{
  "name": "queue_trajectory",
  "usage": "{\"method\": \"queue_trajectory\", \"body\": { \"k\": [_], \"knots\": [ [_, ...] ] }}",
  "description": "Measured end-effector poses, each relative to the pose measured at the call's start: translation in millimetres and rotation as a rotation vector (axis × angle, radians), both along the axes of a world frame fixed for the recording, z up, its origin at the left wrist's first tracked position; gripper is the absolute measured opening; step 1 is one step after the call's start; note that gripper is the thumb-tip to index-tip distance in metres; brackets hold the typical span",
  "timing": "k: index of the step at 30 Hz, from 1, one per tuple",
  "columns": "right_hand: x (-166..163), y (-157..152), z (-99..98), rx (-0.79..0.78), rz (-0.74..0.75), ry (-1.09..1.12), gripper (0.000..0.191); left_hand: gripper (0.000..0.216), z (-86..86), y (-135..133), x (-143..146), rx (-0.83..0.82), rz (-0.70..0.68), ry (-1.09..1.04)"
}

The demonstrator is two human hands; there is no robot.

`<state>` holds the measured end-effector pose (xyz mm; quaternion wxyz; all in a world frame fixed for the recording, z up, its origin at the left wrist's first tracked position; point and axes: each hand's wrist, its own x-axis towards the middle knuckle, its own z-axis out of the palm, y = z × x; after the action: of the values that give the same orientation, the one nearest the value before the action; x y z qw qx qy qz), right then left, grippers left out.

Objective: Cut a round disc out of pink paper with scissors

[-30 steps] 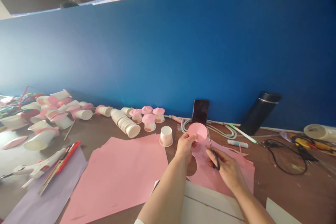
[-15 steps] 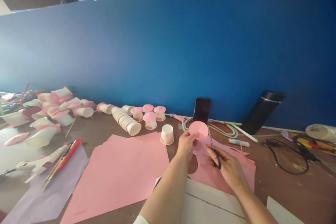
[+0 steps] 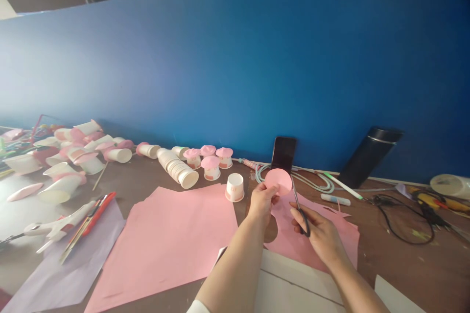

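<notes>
Pinched at its lower left edge, a pink paper circle (image 3: 278,181) is held up by my left hand (image 3: 261,204). My right hand (image 3: 318,227) grips black-handled scissors (image 3: 302,216), their blades pointing up along the circle's right edge. Below both hands lies a pink paper sheet (image 3: 301,244) with a rounded cut-out on its left side. A white paper cup (image 3: 235,188) stands upside down left of my left hand. A larger pink sheet (image 3: 176,239) is spread on the table to the left.
Several cups with pink paper tops (image 3: 210,168) stand by a nested cup stack (image 3: 178,168). A hot glue gun (image 3: 60,222) and a red utility knife (image 3: 91,220) lie left. Behind my hands are a phone (image 3: 284,152), a glue stick (image 3: 335,199) and a black bottle (image 3: 369,156).
The view has shifted very slightly. Both hands, the circle and the scissors keep nearly the same positions.
</notes>
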<state>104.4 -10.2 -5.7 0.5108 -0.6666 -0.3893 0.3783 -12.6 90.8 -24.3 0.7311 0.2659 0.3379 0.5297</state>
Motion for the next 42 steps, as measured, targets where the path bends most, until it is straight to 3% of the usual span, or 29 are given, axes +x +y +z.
{"method": "queue_trajectory", "body": {
  "k": [33,42],
  "knots": [
    [5.0,2.9,-9.8,0.008,0.009,0.004,0.066,0.043,-0.5,-1.8,-0.2,0.002,-0.008,0.026],
    [1.5,0.6,-4.1,0.011,-0.003,0.005,0.065,0.043,-3.0,-0.6,0.3,0.007,-0.004,0.014]
  ]
}}
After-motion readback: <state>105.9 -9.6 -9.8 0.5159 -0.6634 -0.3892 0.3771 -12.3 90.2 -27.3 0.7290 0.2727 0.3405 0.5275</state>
